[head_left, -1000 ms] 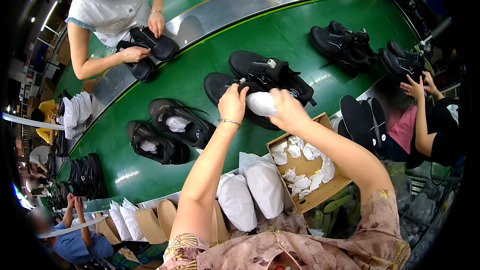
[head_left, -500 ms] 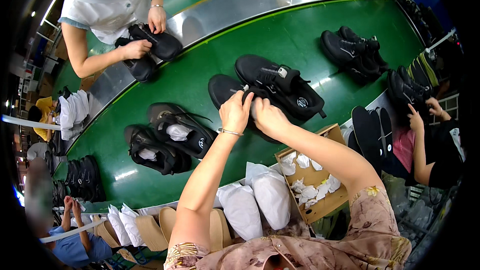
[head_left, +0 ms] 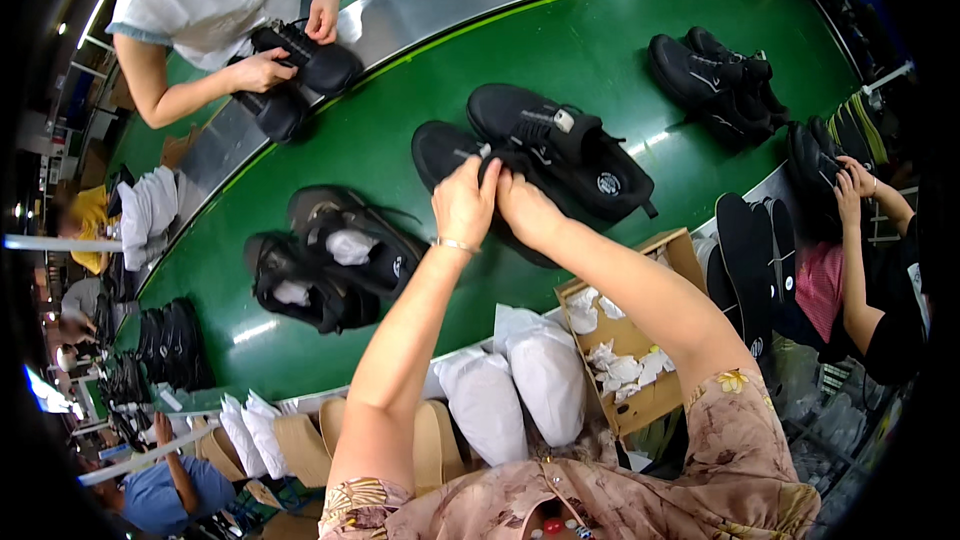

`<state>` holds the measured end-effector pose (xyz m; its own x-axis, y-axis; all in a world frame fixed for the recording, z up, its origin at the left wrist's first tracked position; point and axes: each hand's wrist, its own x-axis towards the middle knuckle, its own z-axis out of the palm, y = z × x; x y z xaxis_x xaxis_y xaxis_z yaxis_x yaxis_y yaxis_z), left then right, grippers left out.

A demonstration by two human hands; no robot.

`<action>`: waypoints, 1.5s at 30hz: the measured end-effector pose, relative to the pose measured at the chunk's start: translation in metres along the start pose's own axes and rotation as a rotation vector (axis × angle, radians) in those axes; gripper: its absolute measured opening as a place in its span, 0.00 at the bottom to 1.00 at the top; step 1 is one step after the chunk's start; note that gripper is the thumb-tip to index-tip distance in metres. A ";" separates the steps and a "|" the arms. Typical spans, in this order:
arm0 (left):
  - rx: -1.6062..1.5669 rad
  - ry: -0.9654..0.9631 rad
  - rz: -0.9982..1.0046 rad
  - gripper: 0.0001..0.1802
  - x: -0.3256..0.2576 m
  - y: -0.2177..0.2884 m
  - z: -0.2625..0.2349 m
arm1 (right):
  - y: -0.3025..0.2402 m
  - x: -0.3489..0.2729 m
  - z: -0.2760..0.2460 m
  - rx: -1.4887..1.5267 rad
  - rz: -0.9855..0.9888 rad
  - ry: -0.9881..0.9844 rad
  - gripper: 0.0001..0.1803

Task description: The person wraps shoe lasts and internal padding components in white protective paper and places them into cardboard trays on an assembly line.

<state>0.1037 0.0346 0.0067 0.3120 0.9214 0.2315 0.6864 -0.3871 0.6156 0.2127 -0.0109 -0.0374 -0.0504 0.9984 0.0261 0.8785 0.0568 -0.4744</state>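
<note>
The left hand [head_left: 464, 202] is closed narrow, its thumb and curled fingers pinching at the opening of a black fabric lace-up shoe with a rounded toe [head_left: 438, 152]. The right hand [head_left: 530, 208] is drawn in beside it, touching the same shoe just right of the left hand; its fingertips are hidden, so I cannot tell how tightly they close or whether they hold anything inside. This shoe lies on the smooth green work surface [head_left: 470, 298], toe to the far left, in the middle of the scene. Just beyond it lies its black mate with a pale tab on the tongue [head_left: 548, 138].

The mate's insole bears a round white printed mark [head_left: 608, 183], too small to read. A thin, light-coloured mark shows on the side of the mate; its shape is unclear.

To the left lies a pair of dark shoes stuffed with white paper [head_left: 318, 290]. At the near edge stand two rounded white-wrapped forms [head_left: 482, 408], just left of an open brown cardboard box [head_left: 622, 338] with crumpled white paper scraps [head_left: 612, 368]. Another black pair [head_left: 692, 78] sits to the far right.
</note>
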 end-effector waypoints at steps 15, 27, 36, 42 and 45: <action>-0.141 -0.124 -0.120 0.23 -0.135 0.018 -0.101 | -0.127 -0.319 -0.105 0.589 0.323 0.291 0.16; 0.243 -0.538 0.040 0.28 -0.269 0.001 -0.058 | -0.146 -0.351 0.047 0.379 0.651 0.496 0.42; -0.495 -0.343 -0.205 0.28 -0.251 0.031 -0.074 | -0.164 -0.356 0.020 0.420 0.615 0.632 0.28; -0.975 -0.370 -0.673 0.15 -0.253 0.022 -0.025 | -0.169 -0.352 0.009 0.401 0.591 0.593 0.32; -1.292 -0.326 -0.869 0.10 -0.245 0.047 -0.040 | -0.178 -0.346 -0.020 0.434 0.648 0.591 0.36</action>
<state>0.0333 -0.2084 0.0094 0.3766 0.7255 -0.5761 -0.2192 0.6740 0.7055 0.0833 -0.3660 0.0551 0.7308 0.6821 0.0269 0.3950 -0.3903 -0.8316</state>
